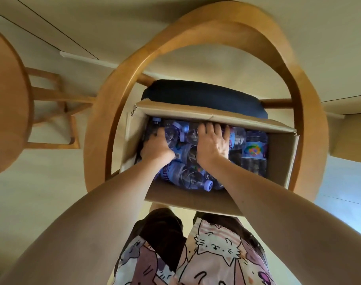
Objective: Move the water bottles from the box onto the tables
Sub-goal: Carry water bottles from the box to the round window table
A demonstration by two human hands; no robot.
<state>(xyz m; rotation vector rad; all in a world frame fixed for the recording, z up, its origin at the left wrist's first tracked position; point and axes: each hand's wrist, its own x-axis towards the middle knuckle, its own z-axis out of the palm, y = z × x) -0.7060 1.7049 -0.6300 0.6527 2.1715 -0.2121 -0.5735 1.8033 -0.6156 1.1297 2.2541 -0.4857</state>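
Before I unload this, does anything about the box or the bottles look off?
The box sits on a chair, not the floor, and the bottles lie jumbled. No spill shows.

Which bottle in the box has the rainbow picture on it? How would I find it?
Look at the wooden chair with the open cardboard box sitting on its seat. Go to the box's right side, past the right hand. The rainbow-label bottle lies there, untouched; its bright multicoloured label sets it apart from the plainer purple-labelled bottles nearby.
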